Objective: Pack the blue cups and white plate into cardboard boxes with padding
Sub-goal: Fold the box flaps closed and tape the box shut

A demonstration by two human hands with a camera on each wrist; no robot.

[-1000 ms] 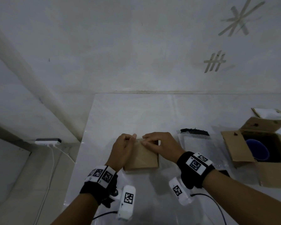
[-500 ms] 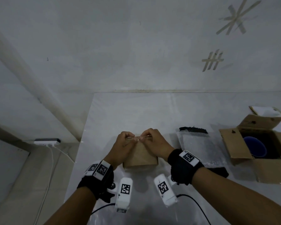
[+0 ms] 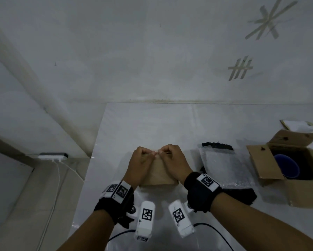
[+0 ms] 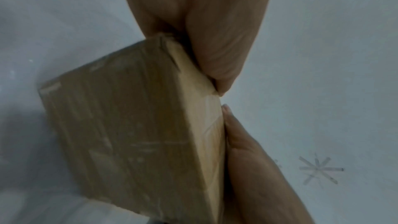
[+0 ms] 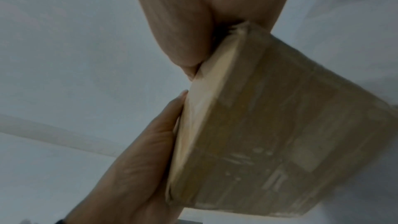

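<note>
A small brown cardboard box [image 3: 158, 175] stands closed on the white table near its front edge. My left hand [image 3: 146, 154] and right hand [image 3: 167, 153] meet knuckle to knuckle at the box's far top edge, fingers curled over it. In the left wrist view my left hand [image 4: 217, 81] pinches the box's [image 4: 129, 134] upper flap edge. The right wrist view has my right hand [image 5: 189, 67] gripping the same edge of the box [image 5: 280, 134]. A blue cup [image 3: 286, 166] sits inside an open cardboard box [image 3: 260, 165] at the far right.
A sheet of bubble wrap [image 3: 222, 165] lies between the two boxes, over black foam pieces [image 3: 217, 144]. The table [image 3: 170, 124] ends at a wall behind. Left of the table, a power strip [image 3: 52, 156] with white cables sits on the floor.
Both hands have gone from lying flat on the box top to curled fists meeting at its far edge. The wrists have drawn closer together.
</note>
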